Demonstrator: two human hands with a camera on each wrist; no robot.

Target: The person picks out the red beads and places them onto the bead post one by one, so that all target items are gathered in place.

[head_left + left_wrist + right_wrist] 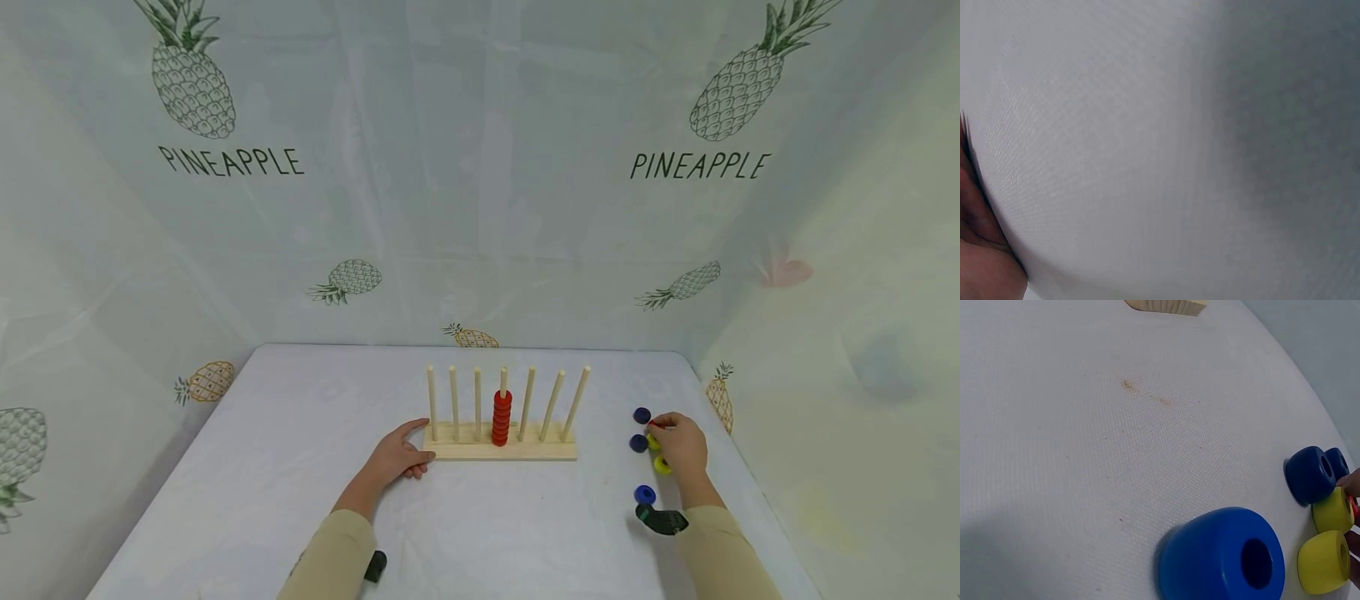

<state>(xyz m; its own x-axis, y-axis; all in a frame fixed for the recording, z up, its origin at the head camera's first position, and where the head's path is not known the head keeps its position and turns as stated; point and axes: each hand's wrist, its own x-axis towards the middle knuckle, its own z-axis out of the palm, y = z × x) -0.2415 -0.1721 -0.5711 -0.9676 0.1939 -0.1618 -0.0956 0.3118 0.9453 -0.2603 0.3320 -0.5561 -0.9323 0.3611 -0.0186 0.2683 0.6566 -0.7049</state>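
Note:
A pale wooden peg rack (504, 451) stands on the table with a row of upright pegs. Several red beads (501, 421) are stacked on its middle peg. My left hand (396, 456) grips the rack's left end, the index finger behind and the thumb in front. Over to the right, my right hand (682, 447) pinches a red bead (655, 424), mostly hidden by the fingers. Close by lie two yellow beads (1324, 562) and two dark blue beads (1310, 476). A brighter blue bead (645, 495) sits nearer to me. The left wrist view shows only a hand edge and white cloth.
A white cloth covers the table (315, 417). Behind and beside it hangs a pale curtain (480, 183) printed with pineapples. Black wrist devices are by both sleeves, the right one (662, 521) just below the brighter blue bead.

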